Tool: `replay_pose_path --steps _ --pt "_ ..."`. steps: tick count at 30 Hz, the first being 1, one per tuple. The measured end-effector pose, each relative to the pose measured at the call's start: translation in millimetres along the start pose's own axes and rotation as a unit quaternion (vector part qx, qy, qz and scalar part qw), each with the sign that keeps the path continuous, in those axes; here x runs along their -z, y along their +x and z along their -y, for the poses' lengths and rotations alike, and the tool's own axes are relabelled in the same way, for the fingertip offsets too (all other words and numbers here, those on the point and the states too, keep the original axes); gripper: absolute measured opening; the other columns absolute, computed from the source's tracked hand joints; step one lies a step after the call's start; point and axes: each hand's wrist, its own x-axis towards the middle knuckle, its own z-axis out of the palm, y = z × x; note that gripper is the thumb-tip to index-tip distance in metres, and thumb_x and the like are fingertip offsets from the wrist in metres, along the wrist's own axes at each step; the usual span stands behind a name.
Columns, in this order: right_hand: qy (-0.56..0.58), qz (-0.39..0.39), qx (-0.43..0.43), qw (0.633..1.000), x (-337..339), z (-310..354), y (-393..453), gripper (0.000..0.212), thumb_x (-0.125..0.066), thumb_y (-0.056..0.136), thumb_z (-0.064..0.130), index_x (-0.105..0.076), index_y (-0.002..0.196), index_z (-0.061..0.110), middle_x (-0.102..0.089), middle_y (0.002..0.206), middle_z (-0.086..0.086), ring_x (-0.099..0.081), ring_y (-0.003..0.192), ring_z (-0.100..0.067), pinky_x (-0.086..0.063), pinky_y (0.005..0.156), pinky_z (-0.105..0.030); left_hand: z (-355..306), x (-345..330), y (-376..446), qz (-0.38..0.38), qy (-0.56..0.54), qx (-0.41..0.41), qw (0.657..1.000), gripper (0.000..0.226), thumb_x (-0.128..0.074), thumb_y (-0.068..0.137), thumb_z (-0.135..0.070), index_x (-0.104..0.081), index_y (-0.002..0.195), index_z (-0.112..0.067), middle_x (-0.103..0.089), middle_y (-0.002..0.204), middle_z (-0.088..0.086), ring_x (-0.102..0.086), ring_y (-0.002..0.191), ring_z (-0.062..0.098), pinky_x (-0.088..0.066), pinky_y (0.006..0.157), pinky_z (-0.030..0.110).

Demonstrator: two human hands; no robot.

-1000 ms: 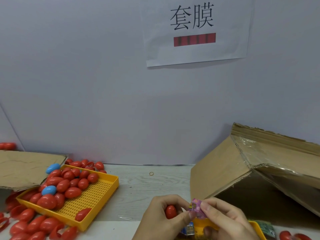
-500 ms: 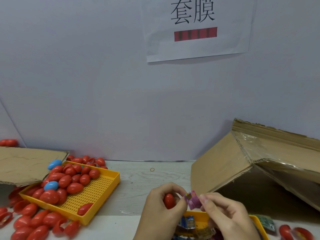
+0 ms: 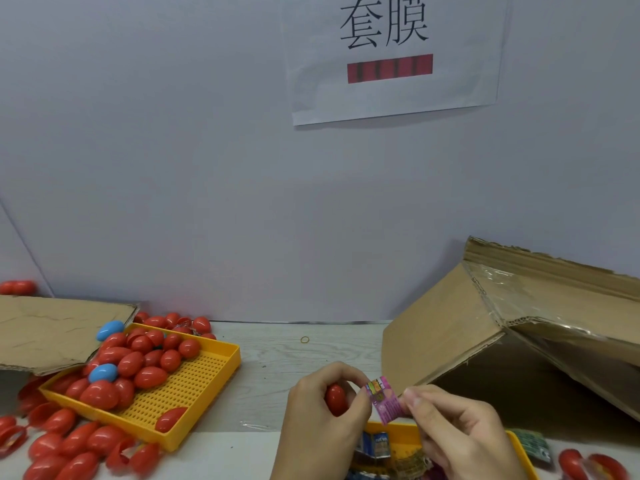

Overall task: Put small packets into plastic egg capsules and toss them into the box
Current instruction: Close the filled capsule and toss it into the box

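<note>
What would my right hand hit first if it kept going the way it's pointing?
Probably the left hand holding the red capsule: the right hand points the pink packet at it, almost touching, though depth is unclear.

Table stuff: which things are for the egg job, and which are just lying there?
For the job: red capsule in left hand; pink packet in right hand; cardboard box; yellow tray of capsules.

Lying about: rubber band; wall sign.

Likely a small packing workstation: printed station sign (image 3: 394, 53) on partition wall, yellow tray (image 3: 194, 393) of bulk red capsules (image 3: 131, 363), open cardboard box (image 3: 502, 341) on table (image 3: 294, 362).
</note>
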Motion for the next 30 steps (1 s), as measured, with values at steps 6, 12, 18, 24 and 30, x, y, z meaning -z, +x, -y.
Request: replay_pose_path --steps 6,12,18,24,30 --pt "-0.023 -0.007 -0.010 1.000 -2.9 1.9 -0.9 0.025 -0.064 0.069 0.031 -0.079 0.072 0.011 -0.062 0.053 0.005 -0.054 0.044 0.004 -0.038 0.047 -0.013 -1.9 -0.7 -0.9 -0.008 -0.012 -0.018 1.000 0.025 -0.074 0.080 -0.011 -0.070 0.069 -0.033 -0.055 0.054 -0.010 -0.053 0.055 -0.001 -0.044 0.056 0.012" --pt "-0.042 -0.032 -0.001 0.999 -4.5 3.3 -2.8 0.025 -0.063 0.079 0.026 -0.077 0.067 0.009 -0.055 0.045 0.010 -0.053 0.044 0.001 -0.036 0.054 -0.018 1.3 -2.0 -2.3 0.013 0.041 -0.065 0.997 0.021 -0.075 0.079 -0.012 -0.069 0.073 -0.032 -0.055 0.055 -0.008 -0.052 0.056 0.003 -0.047 0.059 0.017" --pt "-0.073 -0.068 0.018 0.995 -5.8 3.5 -3.2 0.031 -0.065 0.062 0.039 -0.077 0.067 0.011 -0.056 0.056 0.008 -0.050 0.060 -0.013 -0.035 0.060 -0.027 1.4 -4.2 -2.5 0.044 0.091 -0.110 0.989 0.016 -0.073 0.080 -0.021 -0.065 0.077 -0.035 -0.052 0.054 -0.014 -0.052 0.057 0.003 -0.040 0.058 0.011" --pt "-0.141 -0.069 0.026 0.987 -2.4 -3.5 1.1 0.016 -0.075 0.077 0.020 -0.077 0.062 0.017 -0.069 0.077 -0.004 -0.066 0.085 -0.025 -0.051 0.087 -0.046 3.8 -5.9 -2.0 0.045 0.115 -0.130 0.984 0.009 -0.067 0.075 -0.032 -0.064 0.071 -0.039 -0.052 0.053 -0.015 -0.053 0.058 0.003 -0.039 0.059 0.011" --pt "-0.138 -0.059 0.033 0.988 1.7 -5.1 1.4 0.019 -0.077 0.075 0.008 -0.076 0.057 0.014 -0.069 0.076 0.004 -0.066 0.076 -0.016 -0.051 0.066 -0.022 3.8 -4.6 0.3 0.007 0.071 -0.095 0.993 0.007 -0.068 0.069 -0.029 -0.067 0.076 -0.033 -0.051 0.050 -0.010 -0.049 0.052 0.004 -0.043 0.057 0.016"
